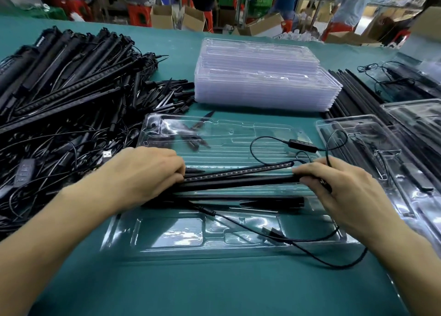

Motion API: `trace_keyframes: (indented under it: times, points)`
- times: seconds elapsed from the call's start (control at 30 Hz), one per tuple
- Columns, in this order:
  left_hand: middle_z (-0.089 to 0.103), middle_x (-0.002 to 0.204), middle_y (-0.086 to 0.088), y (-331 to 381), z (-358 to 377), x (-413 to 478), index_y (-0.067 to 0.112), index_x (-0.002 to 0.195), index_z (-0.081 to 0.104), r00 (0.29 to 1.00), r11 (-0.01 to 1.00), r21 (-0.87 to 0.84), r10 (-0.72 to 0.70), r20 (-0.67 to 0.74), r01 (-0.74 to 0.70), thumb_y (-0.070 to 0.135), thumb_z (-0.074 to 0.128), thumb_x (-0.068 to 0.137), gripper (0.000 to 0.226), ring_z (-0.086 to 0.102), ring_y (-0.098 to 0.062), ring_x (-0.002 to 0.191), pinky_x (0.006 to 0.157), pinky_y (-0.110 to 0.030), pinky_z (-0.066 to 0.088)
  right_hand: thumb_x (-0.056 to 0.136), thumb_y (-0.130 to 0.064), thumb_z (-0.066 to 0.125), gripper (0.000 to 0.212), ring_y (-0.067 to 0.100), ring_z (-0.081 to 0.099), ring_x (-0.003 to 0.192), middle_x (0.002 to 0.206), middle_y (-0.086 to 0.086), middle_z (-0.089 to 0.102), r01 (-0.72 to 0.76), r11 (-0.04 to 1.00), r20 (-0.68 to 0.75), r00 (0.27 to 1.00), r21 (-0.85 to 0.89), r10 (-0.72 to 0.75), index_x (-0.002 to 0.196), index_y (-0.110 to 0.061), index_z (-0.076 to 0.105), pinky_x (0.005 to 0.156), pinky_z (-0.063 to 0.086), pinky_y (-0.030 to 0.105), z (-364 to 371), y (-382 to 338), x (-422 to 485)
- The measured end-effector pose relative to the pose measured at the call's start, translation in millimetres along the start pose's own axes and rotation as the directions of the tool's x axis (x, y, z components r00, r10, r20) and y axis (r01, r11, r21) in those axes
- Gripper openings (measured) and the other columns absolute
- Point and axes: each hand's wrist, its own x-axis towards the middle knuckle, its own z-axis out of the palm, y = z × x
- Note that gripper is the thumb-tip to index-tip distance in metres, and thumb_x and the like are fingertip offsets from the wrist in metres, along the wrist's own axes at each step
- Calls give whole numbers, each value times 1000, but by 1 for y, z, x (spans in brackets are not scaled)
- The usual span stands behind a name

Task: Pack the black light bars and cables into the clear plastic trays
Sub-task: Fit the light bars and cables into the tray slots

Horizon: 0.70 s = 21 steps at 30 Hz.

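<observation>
An open clear plastic tray [241,134] lies on the green table in front of me. Black light bars [238,175] lie across its middle. My left hand [145,172] grips the bars' left ends. My right hand [346,186] grips their right ends along with a black cable [269,140] that loops over the tray and carries an inline controller [301,144]. Another bar [269,201] lies in a tray slot just below. A second cable length with a USB plug [273,232] trails over the tray's near half.
A big heap of black bars and cables [66,96] fills the left. A stack of clear trays [265,77] stands behind. Filled trays [381,153] and loose bars [353,96] lie at the right. People and cardboard boxes are beyond the table.
</observation>
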Motion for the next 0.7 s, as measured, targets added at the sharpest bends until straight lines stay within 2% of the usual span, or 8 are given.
trace_keyframes:
  times: [0.07,0.17,0.3,0.47,0.6,0.7]
  points:
    - [54,103,20,3,2,-3,40,104,51,1000,1000,10,-22,-6,22,54,24,93,32,60,-9,99,74,-31,51,90,-32,63,17,18,63,79,91,-15,65,-39,999,50,998,33,37,104,-38,71,63,53,41,1,3,1]
    - [56,107,21,4,0,-3,41,107,54,999,999,8,-35,28,35,54,30,96,29,59,-7,102,77,-31,52,89,-32,67,15,16,63,90,92,-18,64,-82,996,194,978,43,72,101,-40,72,74,53,42,6,6,1]
    - [58,109,22,6,-4,-2,42,110,59,997,998,25,-54,56,52,54,38,97,27,57,-5,107,83,-32,51,90,-27,67,20,12,58,96,96,-21,59,-123,991,280,954,56,103,101,-43,71,81,50,40,10,9,6]
    - [58,108,20,10,-5,-2,42,112,59,993,993,88,-89,76,82,52,40,99,26,57,-9,108,86,-33,52,91,-29,66,24,11,53,98,94,-22,55,-141,990,283,949,-23,141,103,-49,69,78,48,37,12,8,9]
    - [58,107,17,13,-1,-1,39,108,59,991,988,96,-128,48,123,50,42,99,23,59,-13,105,81,-33,51,91,-25,66,24,12,55,100,95,-21,58,-143,987,281,952,67,119,103,-45,71,84,49,39,15,10,7]
    - [60,105,17,12,1,-2,39,107,61,990,989,56,-139,23,138,49,44,98,22,59,-14,104,82,-34,51,91,-23,66,25,12,57,98,95,-18,60,-155,977,284,953,146,109,100,-46,71,86,49,41,18,13,5]
